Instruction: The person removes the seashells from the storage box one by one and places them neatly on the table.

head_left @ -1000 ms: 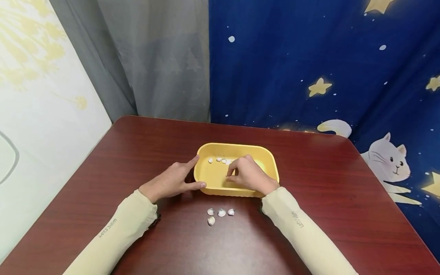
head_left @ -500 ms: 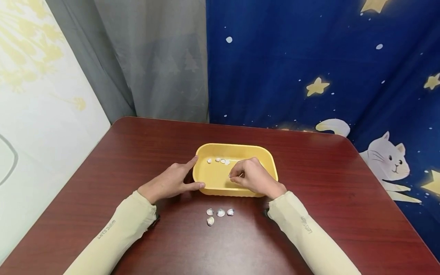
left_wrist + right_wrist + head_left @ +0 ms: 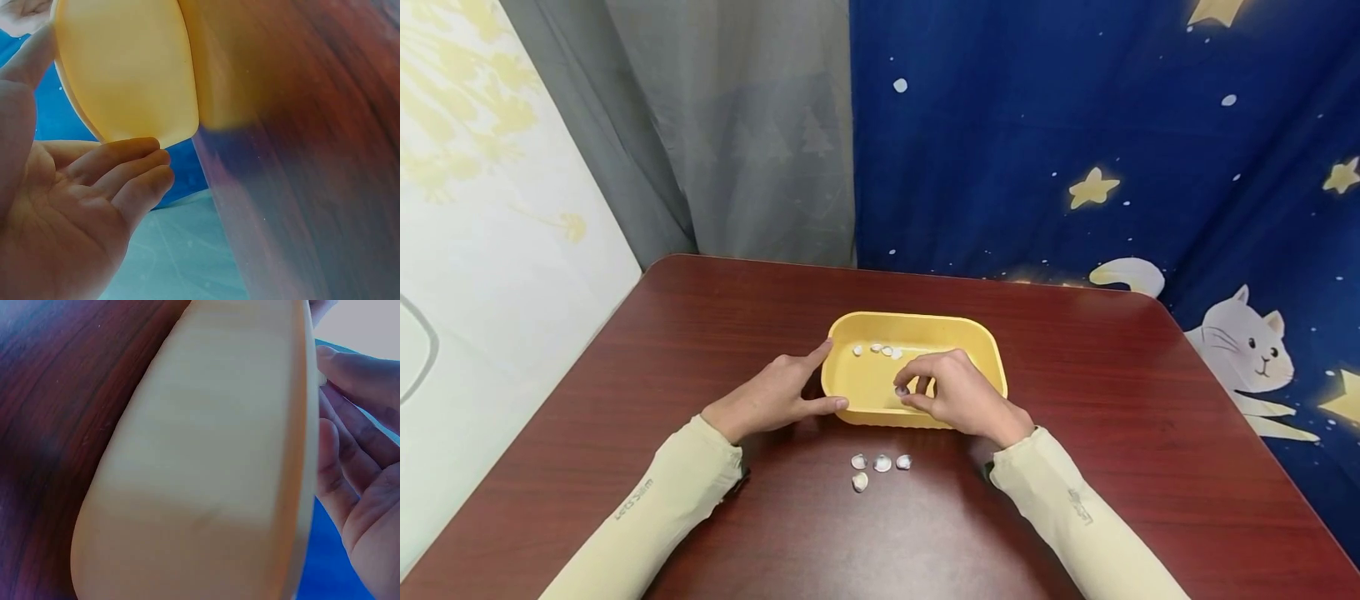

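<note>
A small pale seashell (image 3: 900,391) is pinched between the thumb and fingertips of my right hand (image 3: 958,393), low inside a yellow plastic bin (image 3: 988,333). In the right wrist view the bin's outer wall (image 3: 200,437) hides most of that shell. My left hand (image 3: 767,396) touches the bin's left end, thumb on the front rim and straight fingers spread along the side. Several white shells (image 3: 887,352) lie in a row along the bin's far side. On the table in front of the bin, three shells (image 3: 882,462) form a row, with another shell (image 3: 860,482) below the left one.
The bin stands on a dark red-brown wooden table (image 3: 752,308). A grey curtain (image 3: 760,150) and a blue star-patterned curtain (image 3: 1000,150) hang behind the far edge. A white patterned panel (image 3: 497,275) borders the left side.
My right hand has drawn slightly back toward the bin's near side, and the pinched shell now shows at its fingertips. My left hand keeps its place on the bin.
</note>
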The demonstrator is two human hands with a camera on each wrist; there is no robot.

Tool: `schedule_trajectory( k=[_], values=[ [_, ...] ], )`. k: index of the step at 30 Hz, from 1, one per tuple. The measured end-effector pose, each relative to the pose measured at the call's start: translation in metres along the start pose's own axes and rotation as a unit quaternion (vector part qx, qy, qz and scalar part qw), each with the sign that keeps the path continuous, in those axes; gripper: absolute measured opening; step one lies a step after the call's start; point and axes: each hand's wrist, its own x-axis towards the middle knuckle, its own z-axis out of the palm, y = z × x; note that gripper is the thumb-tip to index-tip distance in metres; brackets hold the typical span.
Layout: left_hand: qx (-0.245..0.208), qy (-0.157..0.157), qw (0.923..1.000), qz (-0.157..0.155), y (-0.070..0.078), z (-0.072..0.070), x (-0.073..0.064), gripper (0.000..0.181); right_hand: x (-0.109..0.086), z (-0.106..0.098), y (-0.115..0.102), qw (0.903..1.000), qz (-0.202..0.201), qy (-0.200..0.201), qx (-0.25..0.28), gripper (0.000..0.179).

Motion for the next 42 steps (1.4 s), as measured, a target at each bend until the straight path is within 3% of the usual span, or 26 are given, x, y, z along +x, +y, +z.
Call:
schedule_trajectory(
  k=[9,17,28,42],
  values=[
    [0.000,-0.006,1.0000,-0.001,0.002,-0.002,0.002,0.102,-0.005,0.001,-0.008,0.9990,-0.045,-0.009,0.002,0.011],
    [-0.004,-0.007,1.0000,0.001,0.002,-0.001,0.001,0.103,-0.011,0.003,-0.014,0.9967,-0.073,-0.006,0.035,0.013],
    [0.009,0.008,0.9999,0.001,0.003,-0.002,0.001,0.102,-0.023,0.005,-0.023,0.9934,-0.091,-0.058,0.038,0.014],
    [0.008,0.002,1.0000,-0.005,0.001,-0.001,0.001,0.100,-0.030,0.022,-0.033,0.9866,-0.103,-0.115,-0.053,0.012]
  ],
)
